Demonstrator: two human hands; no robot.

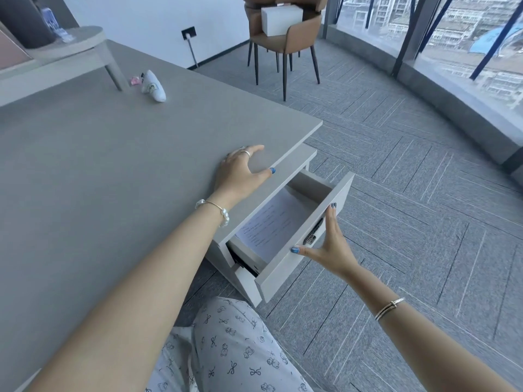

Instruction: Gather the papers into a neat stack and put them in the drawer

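Papers (278, 222) lying flat inside the open drawer (307, 236), printed face up, edges roughly aligned with the drawer walls; only part of the stack visible past the cabinet top, so its full neatness cannot be judged. Placement step judged complete; closing the drawer judged the remaining move.

Right hand (329, 244) set against the outside of the drawer front, palm toward the panel, fingers (331, 215) extended and spread, thumb near the lower edge; gripping nothing. Posture suited to pushing the front inward, not to pulling the dark recessed handle (313, 232) beside the palm.

Left hand (243, 168) resting on the tabletop (113, 165) near its corner, fingers loosely splayed and empty, thumb pointing toward the drawer; judged a brace for the body while leaning sideways from the seated position.

Tabletop and drawer unit: matte grey laminate, flat panels, squared edges, smooth and rigid. Papers: thin white sheets, flexible, liable to slide or curl if the drawer shuts abruptly. Floor: grey carpet tiles with fine line pattern, laid in alternating directions.

Periphery: small white object (154, 86) with a pink item beside it, far across the tabletop, well apart from both hands; tan upholstered chair (285, 38) on slender dark legs carrying a white box (281, 19); glazed wall at right.
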